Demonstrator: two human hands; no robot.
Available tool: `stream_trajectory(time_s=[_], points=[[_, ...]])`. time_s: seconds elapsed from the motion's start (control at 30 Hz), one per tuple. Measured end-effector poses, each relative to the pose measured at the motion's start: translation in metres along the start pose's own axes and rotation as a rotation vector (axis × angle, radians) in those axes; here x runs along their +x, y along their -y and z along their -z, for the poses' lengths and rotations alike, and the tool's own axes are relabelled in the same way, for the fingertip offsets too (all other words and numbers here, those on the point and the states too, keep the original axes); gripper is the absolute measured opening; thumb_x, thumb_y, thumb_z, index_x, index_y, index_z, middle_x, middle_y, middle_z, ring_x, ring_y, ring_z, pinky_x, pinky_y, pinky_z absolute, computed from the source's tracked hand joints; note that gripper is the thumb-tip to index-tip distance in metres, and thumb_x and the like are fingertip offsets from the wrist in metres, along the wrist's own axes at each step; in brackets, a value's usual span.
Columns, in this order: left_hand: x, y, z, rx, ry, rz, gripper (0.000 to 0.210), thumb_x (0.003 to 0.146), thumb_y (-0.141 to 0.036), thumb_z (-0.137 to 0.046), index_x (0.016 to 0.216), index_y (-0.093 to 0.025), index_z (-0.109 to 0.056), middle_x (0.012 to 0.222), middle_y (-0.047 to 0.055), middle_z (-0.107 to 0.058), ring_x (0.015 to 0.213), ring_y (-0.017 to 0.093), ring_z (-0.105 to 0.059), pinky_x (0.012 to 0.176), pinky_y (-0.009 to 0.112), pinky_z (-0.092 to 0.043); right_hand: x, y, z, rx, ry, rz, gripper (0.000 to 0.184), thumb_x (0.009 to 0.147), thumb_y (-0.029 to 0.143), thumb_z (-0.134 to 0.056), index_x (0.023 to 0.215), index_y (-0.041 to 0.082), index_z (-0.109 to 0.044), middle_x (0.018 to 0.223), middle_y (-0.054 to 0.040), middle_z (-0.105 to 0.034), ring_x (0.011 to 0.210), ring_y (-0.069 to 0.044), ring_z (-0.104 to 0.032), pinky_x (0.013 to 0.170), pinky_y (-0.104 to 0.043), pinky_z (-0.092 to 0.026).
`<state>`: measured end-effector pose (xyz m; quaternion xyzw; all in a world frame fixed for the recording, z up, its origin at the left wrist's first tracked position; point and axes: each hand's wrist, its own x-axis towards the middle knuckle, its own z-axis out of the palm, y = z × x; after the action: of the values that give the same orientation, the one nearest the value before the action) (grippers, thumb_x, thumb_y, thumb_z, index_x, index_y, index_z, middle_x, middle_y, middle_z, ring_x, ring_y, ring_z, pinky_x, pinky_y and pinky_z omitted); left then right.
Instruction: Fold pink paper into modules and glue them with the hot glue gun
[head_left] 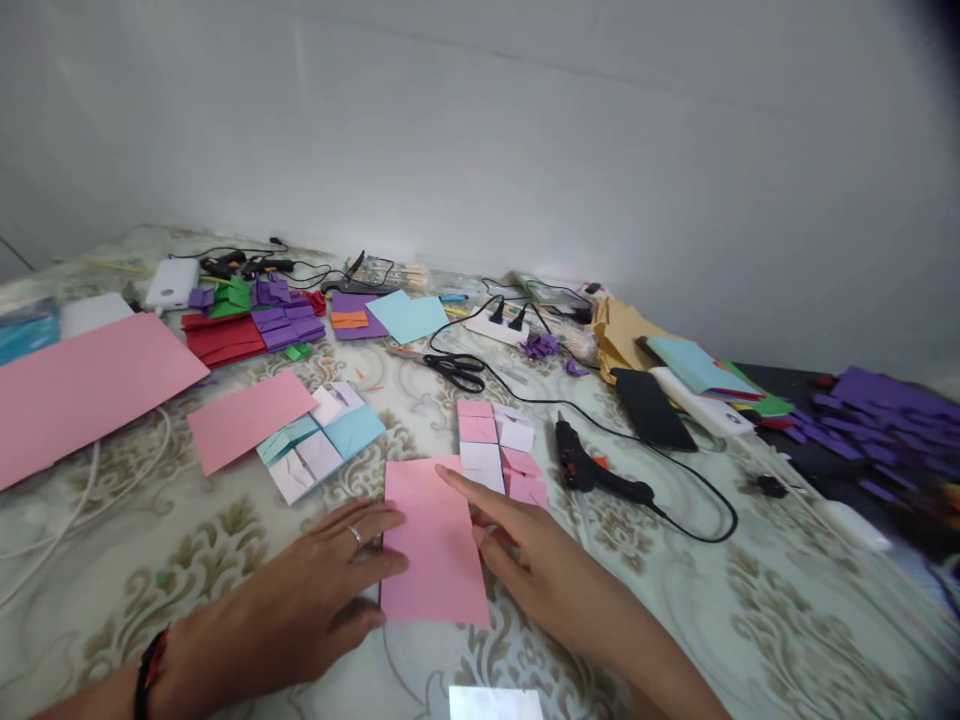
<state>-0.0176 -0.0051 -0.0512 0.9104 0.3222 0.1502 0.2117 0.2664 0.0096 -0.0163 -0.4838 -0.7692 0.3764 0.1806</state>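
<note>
Surface, pale and floral-patterned, meets a grey wall.

Grey wall, floral tablecloth

Black-handled scissors lie near a white power strip holding two black plugs.

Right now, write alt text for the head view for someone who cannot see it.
A person's left hand and right hand touch a pink sheet on a floral-patterned cloth. Beyond it lie a pink-and-white folded paper piece, black-handled scissors and a light blue sheet, with a black glue gun to the right.
</note>
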Motion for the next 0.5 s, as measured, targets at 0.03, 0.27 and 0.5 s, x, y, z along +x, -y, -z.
stream_trajectory(time_s=[0.03, 0.27, 0.5], points=[[0.0, 0.0, 0.0, 0.004, -0.008, 0.0, 0.05, 0.087, -0.009, -0.069, 0.135, -0.024, -0.066, 0.157, 0.015, -0.057, 0.145, 0.036, -0.055, 0.118, 0.057, -0.05, 0.0, 0.0, 0.0, -0.002, 0.003, 0.017, 0.064, 0.102, 0.01, -0.044, 0.16, 0.035, -0.046, 0.148, -0.0069, -0.066, 0.123, -0.023, -0.069, 0.104, -0.043, -0.057], [-0.005, 0.005, -0.006, -0.035, -0.073, 0.048, 0.048, 0.097, -0.017, -0.063, 0.143, -0.029, -0.06, 0.157, 0.011, -0.057, 0.143, 0.032, -0.058, 0.112, 0.049, -0.058, 0.002, 0.003, 0.002, -0.001, 0.044, 0.124, 0.053, 0.097, -0.001, -0.045, 0.131, 0.027, -0.075, 0.118, -0.0048, -0.076, 0.105, -0.018, -0.072, 0.094, -0.033, -0.057], [0.004, 0.014, 0.006, -0.456, -0.362, 0.208, 0.071, 0.103, -0.029, -0.062, 0.165, -0.032, -0.028, 0.157, 0.017, -0.056, 0.126, 0.033, -0.07, 0.095, 0.046, -0.067, 0.001, 0.015, 0.011, 0.145, -0.164, 0.116, 0.049, 0.093, 0.001, -0.05, 0.125, 0.026, -0.077, 0.106, -0.0041, -0.075, 0.095, -0.016, -0.071, 0.081, -0.027, -0.056]])
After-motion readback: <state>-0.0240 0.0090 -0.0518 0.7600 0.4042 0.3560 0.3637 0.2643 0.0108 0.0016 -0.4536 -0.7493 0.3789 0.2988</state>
